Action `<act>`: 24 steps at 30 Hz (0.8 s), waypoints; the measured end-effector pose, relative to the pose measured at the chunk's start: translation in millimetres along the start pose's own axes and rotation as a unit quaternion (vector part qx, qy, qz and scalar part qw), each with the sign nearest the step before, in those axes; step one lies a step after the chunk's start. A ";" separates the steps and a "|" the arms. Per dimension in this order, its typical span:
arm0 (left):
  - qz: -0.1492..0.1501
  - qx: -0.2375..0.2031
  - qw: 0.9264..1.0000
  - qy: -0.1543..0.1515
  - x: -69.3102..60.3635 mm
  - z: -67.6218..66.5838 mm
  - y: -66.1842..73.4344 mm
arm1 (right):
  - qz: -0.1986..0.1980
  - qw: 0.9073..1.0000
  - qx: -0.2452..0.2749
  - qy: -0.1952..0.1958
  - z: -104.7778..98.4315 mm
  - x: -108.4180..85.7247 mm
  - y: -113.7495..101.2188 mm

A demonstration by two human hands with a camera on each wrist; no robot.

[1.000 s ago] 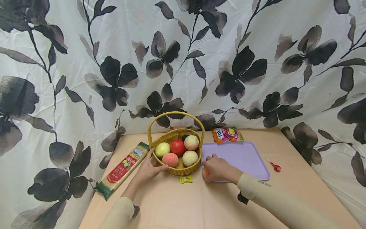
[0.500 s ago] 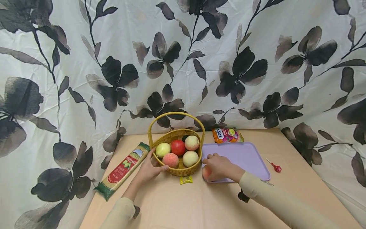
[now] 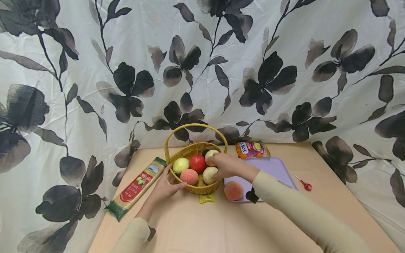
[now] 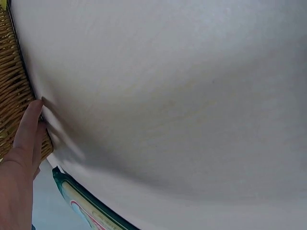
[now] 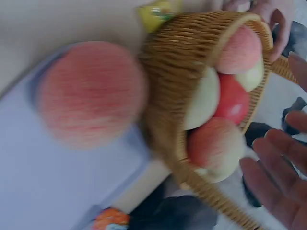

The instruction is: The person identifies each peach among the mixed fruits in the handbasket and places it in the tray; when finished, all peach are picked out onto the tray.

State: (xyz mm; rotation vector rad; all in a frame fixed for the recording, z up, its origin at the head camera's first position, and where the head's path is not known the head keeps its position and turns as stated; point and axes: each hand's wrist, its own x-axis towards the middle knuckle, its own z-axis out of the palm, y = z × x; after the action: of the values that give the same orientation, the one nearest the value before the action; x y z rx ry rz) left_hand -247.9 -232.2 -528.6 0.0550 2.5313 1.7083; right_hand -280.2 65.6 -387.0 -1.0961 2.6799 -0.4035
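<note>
My left hand [image 3: 167, 184] holds the left side of the yellow wicker basket [image 3: 200, 190], thumb at the front rim. In the left wrist view its fingers lie along the wicker wall. The basket contains a red fruit [image 3: 197, 163], a yellow-green fruit [image 3: 180, 165], a pink peach [image 3: 189, 176], a pale fruit [image 3: 209, 175], a pale-and-pink peach [image 5: 218, 146] and something dark. My right hand [image 3: 232, 166] reaches over the basket's right rim, fingers spread beside the pale-and-pink peach. Another pink peach [image 3: 233, 190] sits on the near left corner of the purple tray [image 3: 273, 168].
A green-ended pasta packet [image 3: 139, 186] lies left of the basket. Behind the tray is a FOX'S candy bag [image 3: 252, 149]; a red lollipop [image 3: 306, 186] lies to its right. A small yellow packet [image 3: 206, 198] is in front of the basket. Floral cloth hangs behind.
My right hand has let go of the peach on the tray and moved left and away from me to the basket. The left hand stays on the basket.
</note>
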 end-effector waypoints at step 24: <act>0.028 0.008 0.999 0.018 -3.0 0.9 -2.9 | -0.038 0.988 -0.065 -0.136 31.2 110.2 -43.5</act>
State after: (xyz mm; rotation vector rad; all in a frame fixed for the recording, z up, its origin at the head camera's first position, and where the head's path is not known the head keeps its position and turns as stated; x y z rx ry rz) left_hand -244.8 -232.7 -531.5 0.0974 2.5940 1.7243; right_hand -319.5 -47.5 -412.5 -1.1963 2.4582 -0.0845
